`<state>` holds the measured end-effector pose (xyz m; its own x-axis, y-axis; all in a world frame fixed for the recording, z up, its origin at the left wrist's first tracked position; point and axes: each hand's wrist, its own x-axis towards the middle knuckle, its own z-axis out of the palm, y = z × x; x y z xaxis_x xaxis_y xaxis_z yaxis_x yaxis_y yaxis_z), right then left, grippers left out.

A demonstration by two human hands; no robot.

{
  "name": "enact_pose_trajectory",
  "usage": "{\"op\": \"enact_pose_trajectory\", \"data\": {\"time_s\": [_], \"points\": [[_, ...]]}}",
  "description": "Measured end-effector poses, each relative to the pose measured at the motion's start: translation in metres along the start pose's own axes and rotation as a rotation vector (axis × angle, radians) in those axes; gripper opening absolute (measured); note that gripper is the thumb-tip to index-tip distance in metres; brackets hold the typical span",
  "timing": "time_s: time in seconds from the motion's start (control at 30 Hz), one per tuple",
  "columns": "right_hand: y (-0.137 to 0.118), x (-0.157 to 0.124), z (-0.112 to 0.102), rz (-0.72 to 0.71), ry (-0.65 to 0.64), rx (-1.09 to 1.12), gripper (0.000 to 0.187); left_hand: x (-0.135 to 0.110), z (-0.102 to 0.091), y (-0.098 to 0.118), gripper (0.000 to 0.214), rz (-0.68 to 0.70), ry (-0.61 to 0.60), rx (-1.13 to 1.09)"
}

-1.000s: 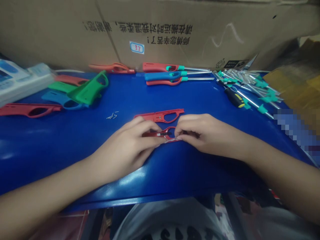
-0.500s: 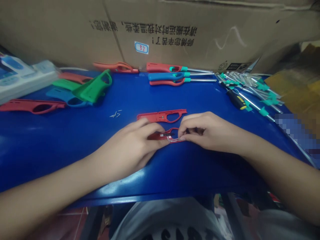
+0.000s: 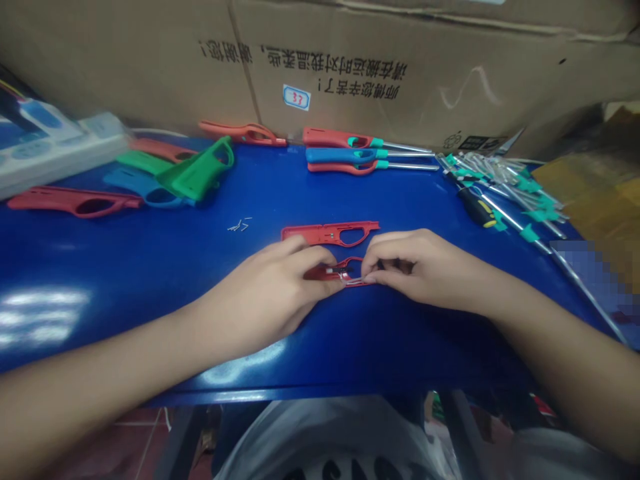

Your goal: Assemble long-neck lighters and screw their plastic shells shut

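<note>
Between my hands lies a red lighter casing half, partly covered by my fingers, with small dark and white parts inside it. My left hand is closed on the casing's left end, thumb and fingers pressed around it. My right hand pinches at the casing's right side, where a thin pale tube runs between the fingertips of both hands. Just beyond, a second red casing half lies inner side up on the table.
Small metal screws lie at the left. Behind are assembled lighters, loose coloured casings and a white power strip. A screwdriver and metal lighter tubes are at right. A cardboard box walls the back.
The head view has shifted slightly, so the whole scene sits a little further right. My hands keep nearly the same hold on the casing and the thin tube.
</note>
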<state>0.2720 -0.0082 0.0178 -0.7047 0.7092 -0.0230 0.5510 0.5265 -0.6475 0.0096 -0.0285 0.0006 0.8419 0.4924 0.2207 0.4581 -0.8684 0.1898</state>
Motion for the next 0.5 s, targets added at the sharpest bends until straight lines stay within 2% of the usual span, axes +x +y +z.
{"op": "enact_pose_trajectory", "data": {"time_s": [0.13,0.23,0.33,0.5], "points": [[0.0023,-0.0006,-0.0008,0.040,-0.009,0.017,0.008,0.0000,0.0013,-0.0006,0.034,0.004,0.012,0.005],[0.0023,-0.0019,0.0008,-0.010,0.020,-0.028,0.008,0.0004,0.0020,-0.0006,0.032,0.014,0.014,0.045],[0.0019,-0.0037,0.0026,-0.052,0.032,-0.056,0.010,0.0001,0.0022,-0.0009,0.033,0.065,0.026,0.122],[0.0005,-0.0080,-0.0033,-0.045,0.003,-0.036,0.006,-0.0025,0.0012,-0.0018,0.036,0.138,0.027,0.167]]}}
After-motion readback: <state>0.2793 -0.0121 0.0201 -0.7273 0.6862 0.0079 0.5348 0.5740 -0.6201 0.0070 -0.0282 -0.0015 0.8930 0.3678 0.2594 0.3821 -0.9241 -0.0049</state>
